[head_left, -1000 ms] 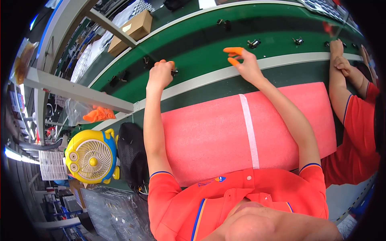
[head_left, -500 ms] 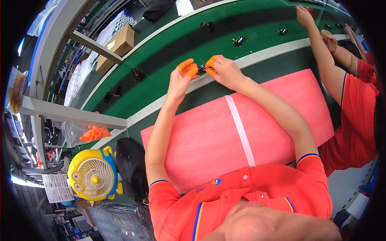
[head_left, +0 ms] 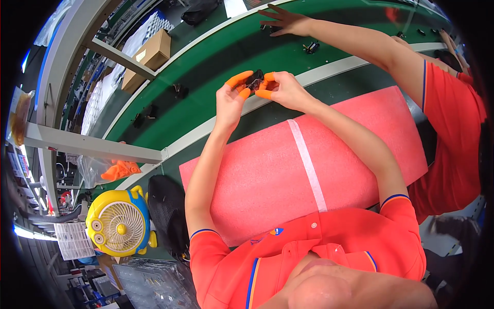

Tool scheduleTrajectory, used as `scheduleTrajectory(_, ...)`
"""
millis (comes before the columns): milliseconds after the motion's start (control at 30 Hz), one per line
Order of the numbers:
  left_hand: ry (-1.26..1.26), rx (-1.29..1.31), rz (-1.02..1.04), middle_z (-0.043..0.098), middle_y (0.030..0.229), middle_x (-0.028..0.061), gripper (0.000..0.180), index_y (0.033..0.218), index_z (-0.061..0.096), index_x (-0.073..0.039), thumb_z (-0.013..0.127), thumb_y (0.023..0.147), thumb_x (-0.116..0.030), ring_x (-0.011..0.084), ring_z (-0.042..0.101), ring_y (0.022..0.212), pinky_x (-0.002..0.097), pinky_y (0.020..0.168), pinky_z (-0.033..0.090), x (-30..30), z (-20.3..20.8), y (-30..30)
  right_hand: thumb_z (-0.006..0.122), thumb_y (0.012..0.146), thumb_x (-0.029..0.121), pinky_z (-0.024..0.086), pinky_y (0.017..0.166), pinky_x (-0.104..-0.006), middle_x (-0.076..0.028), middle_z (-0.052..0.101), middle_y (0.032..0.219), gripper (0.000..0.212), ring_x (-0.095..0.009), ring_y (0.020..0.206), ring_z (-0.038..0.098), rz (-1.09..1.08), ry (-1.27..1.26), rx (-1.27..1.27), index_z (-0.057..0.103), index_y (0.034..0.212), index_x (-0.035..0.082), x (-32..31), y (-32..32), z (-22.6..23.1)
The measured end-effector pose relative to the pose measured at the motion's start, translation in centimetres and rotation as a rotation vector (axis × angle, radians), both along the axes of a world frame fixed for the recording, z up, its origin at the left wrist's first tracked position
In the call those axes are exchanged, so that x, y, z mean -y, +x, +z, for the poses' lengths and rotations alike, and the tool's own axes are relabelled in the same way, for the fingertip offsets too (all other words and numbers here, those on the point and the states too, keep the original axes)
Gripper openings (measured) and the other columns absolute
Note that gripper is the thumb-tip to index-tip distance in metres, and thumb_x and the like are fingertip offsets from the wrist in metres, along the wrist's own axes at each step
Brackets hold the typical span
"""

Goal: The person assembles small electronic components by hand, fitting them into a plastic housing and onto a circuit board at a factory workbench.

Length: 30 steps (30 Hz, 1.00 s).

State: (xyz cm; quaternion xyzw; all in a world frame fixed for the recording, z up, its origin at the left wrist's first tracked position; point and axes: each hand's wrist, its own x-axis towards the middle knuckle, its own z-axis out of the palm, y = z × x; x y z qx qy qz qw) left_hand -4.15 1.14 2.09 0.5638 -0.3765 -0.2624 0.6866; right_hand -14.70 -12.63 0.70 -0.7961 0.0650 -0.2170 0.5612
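Observation:
Between my two hands is a small black part with fine wires (head_left: pixel 255 78), held over the near rail of the green belt. My left hand (head_left: pixel 231 100) pinches its left side with fingertips in orange finger cots. From the other side, the orange-covered fingertips of my right hand (head_left: pixel 289 92) close on its right edge. The part's finer details are too small to make out. Below my forearms lies a pink foam sheet (head_left: pixel 257 180) with a white strip across it.
On the green belt (head_left: pixel 206 67) sit several small black parts, one (head_left: pixel 311 48) to the right. A co-worker's hand (head_left: pixel 288 23) reaches across the belt from the right. A grey frame post (head_left: pixel 92 144), a yellow fan (head_left: pixel 121 226) and a black bag (head_left: pixel 167 211) stand left.
The black part has turned and shows more of itself between my fingers. A co-worker's arm has swung left over the belt, its hand spread at a small part there.

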Motion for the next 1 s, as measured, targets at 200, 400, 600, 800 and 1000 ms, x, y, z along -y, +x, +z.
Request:
scheduleTrajectory(200,0.152,0.361,0.077,0.059,0.105,0.008,0.038,0.115,0.056,0.001,0.058,0.079,0.011,0.0155,0.058,0.096,0.0297,0.09,0.045,0.0,-0.3,0.5,0.068,0.075,0.013,0.046,0.06,-0.0303,-0.013,0.062,0.073,0.02,-0.019,0.064,0.057,-0.027,-0.148,0.085,0.061,0.082,-0.004,-0.3,-0.2,-0.1)
scheduleTrajectory(400,-0.066,0.307,0.066,0.059,0.105,0.0076,0.038,0.116,0.055,0.0,0.059,0.079,0.01,0.0147,0.058,0.095,0.0293,0.088,0.046,-0.2,0.8,0.1,0.063,0.081,0.012,0.044,0.061,-0.0277,-0.009,0.064,0.078,0.015,-0.014,0.066,0.057,0.1,0.322,-0.091,0.061,0.085,-0.003,-0.4,0.1,1.4)
scheduleTrajectory(600,-0.117,0.329,0.064,0.059,0.106,0.0082,0.039,0.116,0.055,0.001,0.059,0.079,0.011,0.0151,0.058,0.094,0.0285,0.086,0.047,-0.2,1.0,-0.4,0.063,0.082,0.009,0.043,0.066,-0.0229,-0.005,0.064,0.081,0.015,-0.01,0.069,0.056,0.169,0.847,-0.223,0.063,0.094,0.0,-0.4,-0.3,1.5)
scheduleTrajectory(800,-0.131,0.227,0.118,0.06,0.103,0.011,0.037,0.116,0.054,0.002,0.058,0.08,0.01,0.0171,0.06,0.089,0.0274,0.076,0.05,-0.1,1.1,-0.3,0.064,0.08,0.005,0.044,0.066,-0.0215,-0.004,0.065,0.083,0.014,-0.009,0.072,0.057,-0.061,0.307,0.069,0.064,0.093,0.0,-1.5,-0.6,1.4)
scheduleTrajectory(1000,-0.009,-0.236,-0.059,0.06,0.099,0.0151,0.031,0.113,0.052,0.007,0.052,0.083,0.008,0.0202,0.061,0.078,0.0265,0.062,0.051,-0.7,1.6,0.0,0.064,0.08,0.003,0.046,0.063,-0.0223,-0.005,0.065,0.083,0.012,-0.011,0.074,0.059,-0.143,-0.01,0.153,0.064,0.091,0.0,-1.6,-1.1,2.1)
